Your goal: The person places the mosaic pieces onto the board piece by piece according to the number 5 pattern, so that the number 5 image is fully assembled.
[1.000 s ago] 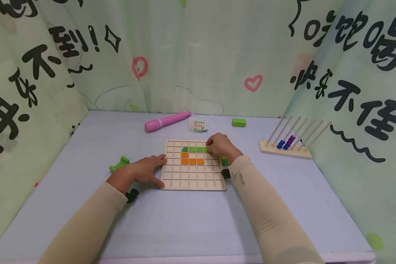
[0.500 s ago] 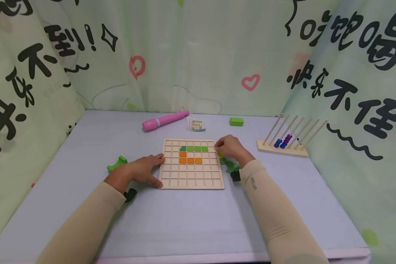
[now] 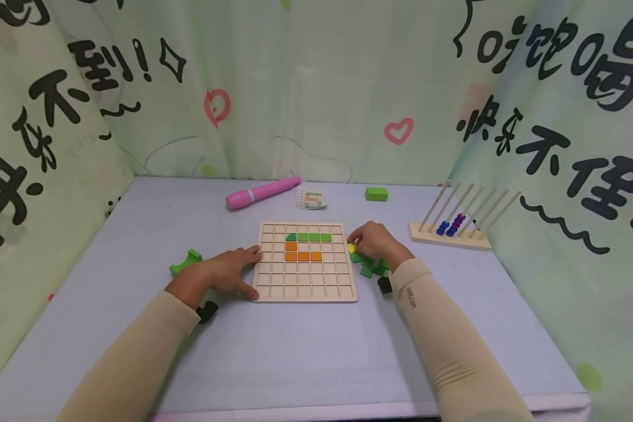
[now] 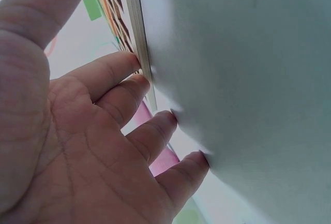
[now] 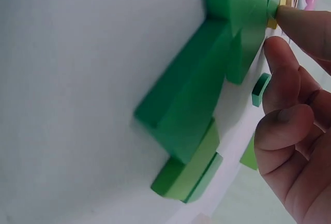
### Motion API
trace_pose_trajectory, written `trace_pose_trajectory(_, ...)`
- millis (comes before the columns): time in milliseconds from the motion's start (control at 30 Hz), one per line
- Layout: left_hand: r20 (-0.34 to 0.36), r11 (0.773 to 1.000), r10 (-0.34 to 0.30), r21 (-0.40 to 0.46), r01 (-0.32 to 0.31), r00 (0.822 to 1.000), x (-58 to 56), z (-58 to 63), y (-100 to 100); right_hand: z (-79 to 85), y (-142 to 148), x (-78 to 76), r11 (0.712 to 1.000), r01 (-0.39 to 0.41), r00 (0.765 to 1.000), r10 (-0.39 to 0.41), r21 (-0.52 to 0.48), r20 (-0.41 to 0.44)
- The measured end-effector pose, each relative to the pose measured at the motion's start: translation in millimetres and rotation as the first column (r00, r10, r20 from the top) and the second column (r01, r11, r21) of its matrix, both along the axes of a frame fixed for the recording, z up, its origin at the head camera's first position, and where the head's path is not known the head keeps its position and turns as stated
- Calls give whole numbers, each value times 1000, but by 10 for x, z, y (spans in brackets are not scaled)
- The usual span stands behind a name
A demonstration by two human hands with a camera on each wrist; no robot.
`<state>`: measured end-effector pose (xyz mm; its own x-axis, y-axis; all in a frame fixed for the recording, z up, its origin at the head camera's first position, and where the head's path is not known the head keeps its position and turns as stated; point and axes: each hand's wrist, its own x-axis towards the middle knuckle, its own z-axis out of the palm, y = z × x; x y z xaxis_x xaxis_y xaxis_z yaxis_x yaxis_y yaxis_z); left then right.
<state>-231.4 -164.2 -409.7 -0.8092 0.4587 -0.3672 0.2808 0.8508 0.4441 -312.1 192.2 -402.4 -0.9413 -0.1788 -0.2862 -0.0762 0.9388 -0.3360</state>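
Note:
A square wooden grid board [image 3: 306, 280] lies mid-table. It bears a row of green tiles [image 3: 313, 237] beginning with a dark green rounded one, and several orange tiles [image 3: 303, 256] under it. My left hand [image 3: 227, 272] rests against the board's left edge, fingers extended and thumb by the near corner; the left wrist view shows fingertips [image 4: 139, 81] at its side. Right of the board, my right hand [image 3: 374, 240] is over loose green blocks [image 3: 368, 266], its fingertips beside a yellow piece [image 3: 351, 248]. In the right wrist view its fingers bend loosely near green blocks [image 5: 189, 100].
Behind the board lie a pink marker-shaped stick [image 3: 264, 193], a printed pattern card [image 3: 312, 198] and a light green block [image 3: 377, 194]. A wooden peg stand [image 3: 449, 235] with blue and purple beads is back right. A green arched block [image 3: 186, 262] lies by the left wrist.
My right hand has left the end of the green tile row, moving right off the board to the loose blocks. A green tile stays at that row's end. The left hand keeps its place.

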Motion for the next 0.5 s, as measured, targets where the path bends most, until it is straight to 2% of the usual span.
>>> trace_pose_trajectory(167,9,1000,19,-3,-19,1000,-1,-7,14,4,29,31,999,7,1000,-7,33,-19)
trace_pose_trajectory(367,19,999,42,-10,-41,999,6,-16,14,4,72,42,1000,19,999,-20,-9,-45)
trace_pose_trajectory(500,17,999,35,-4,-35,999,5,-13,15,7,93,49,999,23,998,-25,-43,-59)
